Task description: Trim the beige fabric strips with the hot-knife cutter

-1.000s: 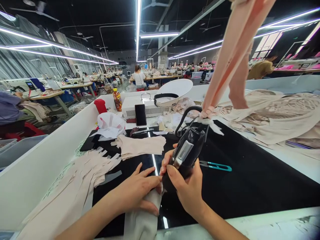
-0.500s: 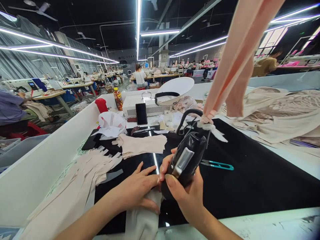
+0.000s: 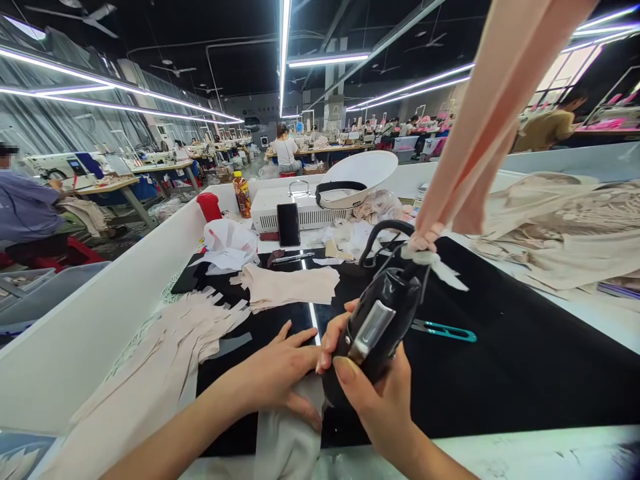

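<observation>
My right hand [image 3: 373, 380] is wrapped round a black handheld electric tool [image 3: 377, 320] with a metal lever on its side. A peach fabric strip [image 3: 480, 127], knotted at the tool's top, holds it from above, and a black cord loops off there. The tool's lower end is down beside my left hand; its tip is hidden. My left hand [image 3: 287, 367] lies with fingers spread on a pale fabric piece [image 3: 287, 443] at the near edge of the black work surface [image 3: 525, 360]. Its fingertips are close to the tool.
Teal thread snips [image 3: 447, 331] lie right of the tool. Stacked pale fabric pieces [image 3: 293, 285] lie ahead, more pale cut fabric [image 3: 165, 347] at left. Behind are a phone [image 3: 289, 225], a white metal box [image 3: 270, 207] and a bottle [image 3: 242, 195]. Fabric heaps [image 3: 565, 227] lie right.
The view has shifted slightly, so most things sit a little further right. My right hand still grips the tool and my left hand still lies on the fabric; neither has visibly moved over the surface.
</observation>
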The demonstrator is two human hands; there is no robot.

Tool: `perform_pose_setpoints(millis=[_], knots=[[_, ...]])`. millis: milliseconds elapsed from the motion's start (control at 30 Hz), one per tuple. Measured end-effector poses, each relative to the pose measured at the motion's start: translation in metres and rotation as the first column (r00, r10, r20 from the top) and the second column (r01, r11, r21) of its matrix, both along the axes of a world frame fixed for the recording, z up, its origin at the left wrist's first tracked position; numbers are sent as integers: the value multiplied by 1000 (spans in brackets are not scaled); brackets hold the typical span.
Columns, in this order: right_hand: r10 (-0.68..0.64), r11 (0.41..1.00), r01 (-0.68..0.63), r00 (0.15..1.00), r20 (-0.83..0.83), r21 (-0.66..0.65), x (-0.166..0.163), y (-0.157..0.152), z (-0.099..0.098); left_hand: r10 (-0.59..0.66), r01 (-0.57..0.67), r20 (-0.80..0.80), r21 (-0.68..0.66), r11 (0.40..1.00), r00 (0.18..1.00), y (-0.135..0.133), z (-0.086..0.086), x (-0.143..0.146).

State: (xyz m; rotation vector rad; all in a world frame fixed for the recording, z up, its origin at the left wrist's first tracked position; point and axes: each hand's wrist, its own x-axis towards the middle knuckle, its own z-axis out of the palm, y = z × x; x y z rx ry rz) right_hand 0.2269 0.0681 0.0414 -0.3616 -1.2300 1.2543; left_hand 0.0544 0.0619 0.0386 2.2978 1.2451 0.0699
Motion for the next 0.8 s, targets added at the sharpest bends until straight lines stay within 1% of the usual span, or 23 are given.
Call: perform_pose_setpoints(millis=[67,167,233,267,300,333,367,400,467,533,567,633,700,733,800], knots=[[-8,1000,8,1000,22,-6,-1,-1,0,-7,7,-1,13,1000,1000,1,0,0],[10,1000,-10,1000,10,1,-1,0,1,-12,12,-9,53,999,1000,-4,0,0],[18,1000,-18,1000,-14,12,1,2,3,15,-14,-6,143,990,1000,-15,-1,-1],[16,1000,-16,1000,-25,11,2,4,4,51,-50,3,208,977,999,-23,-3,0],[11,1000,-11,999,-33,5,3,5,4,96,-99,25,290,952,995,-33,-5,1],[5,1000,-5,999,-37,-6,5,7,5,172,-180,53,370,912,984,-44,-8,2],[-2,1000,1,999,-39,-21,7,8,6,264,-266,70,451,852,962,-54,-12,4],[-10,999,8,999,-34,-37,9,9,6,302,-284,52,525,803,952,-64,-17,6],[-24,998,23,1000,-19,-66,11,11,7,303,-238,-4,610,756,953,-79,-29,12],[-28,996,27,1000,-6,-82,13,13,7,255,-157,-48,673,723,966,-87,-41,16],[-27,996,27,1000,-3,-85,13,13,7,254,-145,-59,687,712,965,-88,-46,17],[-21,997,21,1000,-2,-78,14,13,6,273,-163,-55,683,712,960,-87,-52,16],[-9,998,9,1000,-2,-63,16,14,6,294,-212,-16,655,725,956,-85,-51,11],[1,999,-1,1000,0,-54,17,15,6,287,-227,7,632,741,958,-83,-49,7],[12,999,-12,1000,8,-43,20,16,4,228,-217,55,579,786,972,-80,-43,-4]])
